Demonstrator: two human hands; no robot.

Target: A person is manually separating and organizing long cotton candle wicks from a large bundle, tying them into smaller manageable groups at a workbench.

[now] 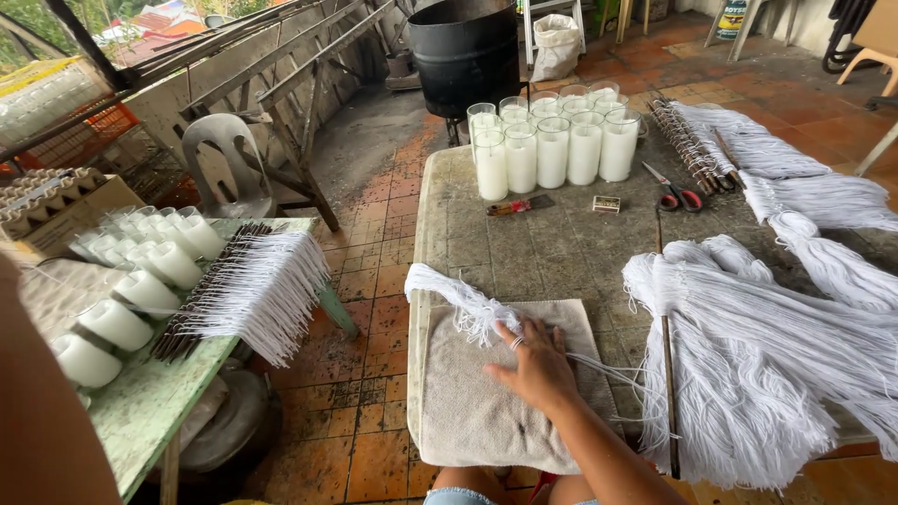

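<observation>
— What's the biggest thing in front of me?
— The grey stone worktop (561, 252), then the heap of white string wicks (776, 374).
— And my hands?
— My right hand (535, 363) lies flat, fingers spread, on the beige towel (468, 411), touching a small white wick bundle (458, 301). I can't tell about my left.

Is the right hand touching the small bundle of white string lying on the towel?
Touching. The head view shows the right hand lying flat on the towel, its fingers resting on the white string bundle.
</observation>
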